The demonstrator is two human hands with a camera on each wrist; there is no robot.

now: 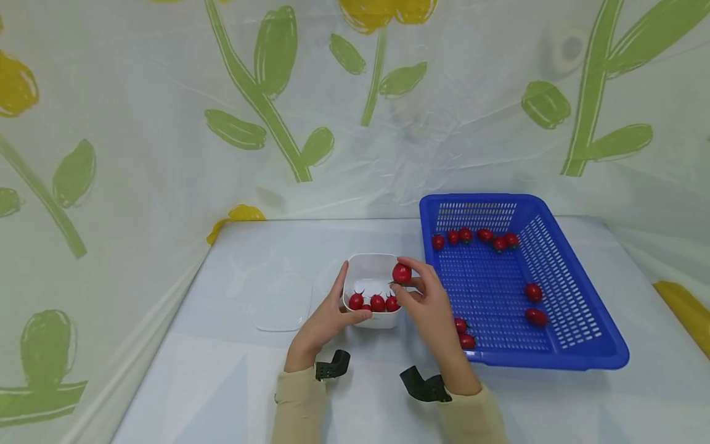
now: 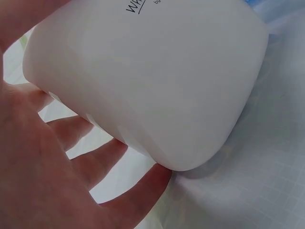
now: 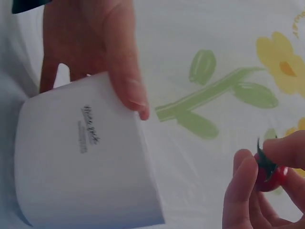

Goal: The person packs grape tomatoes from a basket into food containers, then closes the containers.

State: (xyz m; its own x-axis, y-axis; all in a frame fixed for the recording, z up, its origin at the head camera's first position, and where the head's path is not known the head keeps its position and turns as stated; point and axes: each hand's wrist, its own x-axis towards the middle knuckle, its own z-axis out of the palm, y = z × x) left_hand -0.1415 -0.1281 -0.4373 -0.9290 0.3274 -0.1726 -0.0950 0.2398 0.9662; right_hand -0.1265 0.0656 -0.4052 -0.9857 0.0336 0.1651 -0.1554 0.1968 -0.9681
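My right hand [image 1: 431, 308] pinches a red cherry tomato [image 1: 402, 273] between thumb and fingers, over the right side of a small white tub [image 1: 379, 321]. The right wrist view shows the green calyx on this tomato [image 3: 272, 180]. Several more cherry tomatoes [image 1: 377, 303] lie along the near side inside the tub. From the left, my left hand [image 1: 326, 319] grips the tub, thumb over the near rim and fingers spread along its side. In the left wrist view those fingertips press on the tub's white wall [image 2: 157, 90], which bears dark printed lettering.
To the right stands a blue perforated basket [image 1: 482, 280] with several cherry tomatoes [image 1: 499, 244] scattered in it. A clear flat lid [image 1: 284, 303] lies on the white table left of the tub. Behind the table hangs a flower-patterned sheet [image 1: 471, 142].
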